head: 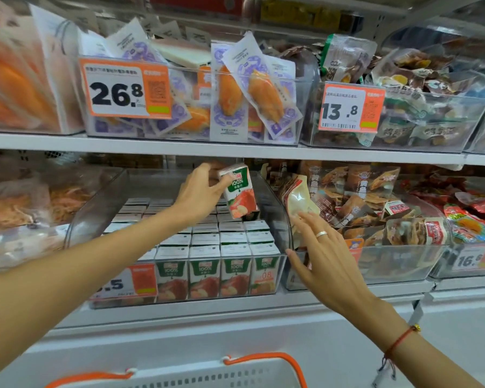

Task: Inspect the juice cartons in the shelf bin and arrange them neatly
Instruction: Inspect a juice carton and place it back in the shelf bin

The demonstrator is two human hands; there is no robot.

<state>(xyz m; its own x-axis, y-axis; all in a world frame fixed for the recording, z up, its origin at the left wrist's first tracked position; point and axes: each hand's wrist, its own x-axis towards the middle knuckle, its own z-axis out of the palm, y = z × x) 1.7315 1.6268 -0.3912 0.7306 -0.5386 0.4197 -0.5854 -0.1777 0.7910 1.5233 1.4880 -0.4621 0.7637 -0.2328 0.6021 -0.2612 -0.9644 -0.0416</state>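
A juice carton [240, 191] is tilting above rows of upright juice cartons [207, 247] in a clear shelf bin [275, 208]. The left hand [199, 191] is gripping it from the left side. The right hand [325, 256] is hovering with fingers spread, holding nothing, beside the bin's right wall, in front of snack bags [370, 203].

Glossy paperboard carton [240, 193]; clear smooth plastic bin [280, 219].

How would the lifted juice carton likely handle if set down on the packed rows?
The juice carton looks boxy and stiff, so the left hand probably grips it without crushing. Tall and narrow, held tilted, it may tip on landing. Likely heavy for its size, if full.
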